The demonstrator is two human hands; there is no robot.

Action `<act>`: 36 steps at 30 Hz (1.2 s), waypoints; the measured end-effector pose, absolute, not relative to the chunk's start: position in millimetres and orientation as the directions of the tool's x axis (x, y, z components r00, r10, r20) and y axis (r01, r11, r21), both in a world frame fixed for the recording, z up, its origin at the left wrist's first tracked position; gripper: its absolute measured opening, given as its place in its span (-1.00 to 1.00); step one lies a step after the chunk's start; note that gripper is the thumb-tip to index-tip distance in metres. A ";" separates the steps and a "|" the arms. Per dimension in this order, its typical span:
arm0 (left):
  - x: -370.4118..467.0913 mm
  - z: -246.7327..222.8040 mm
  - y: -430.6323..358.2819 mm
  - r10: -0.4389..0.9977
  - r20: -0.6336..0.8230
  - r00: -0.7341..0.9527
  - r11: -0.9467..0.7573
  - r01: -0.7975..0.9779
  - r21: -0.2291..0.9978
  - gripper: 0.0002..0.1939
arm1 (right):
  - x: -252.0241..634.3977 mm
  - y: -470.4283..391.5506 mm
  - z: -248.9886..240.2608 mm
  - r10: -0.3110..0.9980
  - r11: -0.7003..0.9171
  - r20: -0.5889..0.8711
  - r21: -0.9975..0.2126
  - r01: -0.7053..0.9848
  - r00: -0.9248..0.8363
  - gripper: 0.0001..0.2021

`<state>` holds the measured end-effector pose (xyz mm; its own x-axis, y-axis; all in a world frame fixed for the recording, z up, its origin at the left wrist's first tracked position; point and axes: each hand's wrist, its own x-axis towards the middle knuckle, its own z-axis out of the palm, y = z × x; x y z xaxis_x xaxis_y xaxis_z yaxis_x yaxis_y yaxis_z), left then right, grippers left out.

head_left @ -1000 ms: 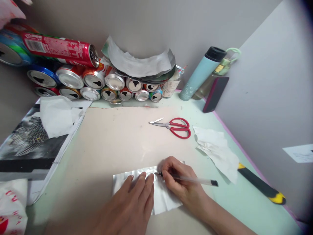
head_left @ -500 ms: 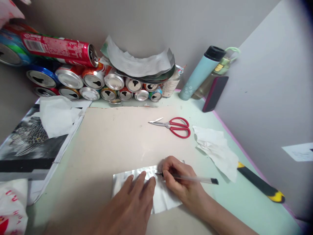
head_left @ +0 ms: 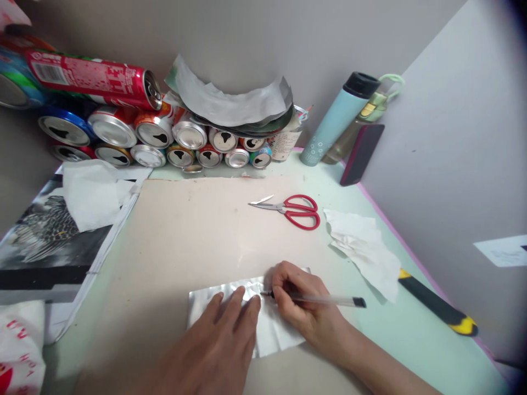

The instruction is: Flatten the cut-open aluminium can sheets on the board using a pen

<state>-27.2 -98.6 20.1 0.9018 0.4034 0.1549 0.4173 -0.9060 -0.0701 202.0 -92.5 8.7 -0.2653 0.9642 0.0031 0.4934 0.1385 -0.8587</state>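
A silvery metal sheet [head_left: 274, 332] with a creased surface lies flat on the beige board [head_left: 197, 236] near me. My left hand [head_left: 224, 334] rests on its left half, fingers spread and extended. Pinched in my right hand [head_left: 304, 302] is a clear-barrelled pen [head_left: 333, 300] with a black end cap. Its dark tip meets the sheet just right of my left fingertips. My right hand leans on the sheet's right side and covers part of it.
Red-handled scissors [head_left: 302, 212] lie beyond the sheet. Crumpled tissue [head_left: 364, 247] and a black-yellow tool handle [head_left: 438, 304] lie at right. Stacked drink cans [head_left: 150, 134] line the back, with curved metal sheets [head_left: 234, 107] on top. A blue bottle [head_left: 340, 120] and phone [head_left: 362, 155] stand back right.
The whole view has shifted slightly. Both hands stay in place on the sheet, and the pen tip shows hardly any movement.
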 end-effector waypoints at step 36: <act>-31.5 10.4 -100.1 0.386 0.158 0.909 -0.920 0.393 -0.012 -0.61 | 202.6 -96.1 13.7 0.945 0.108 -0.065 -0.863 0.493 -0.320 -0.82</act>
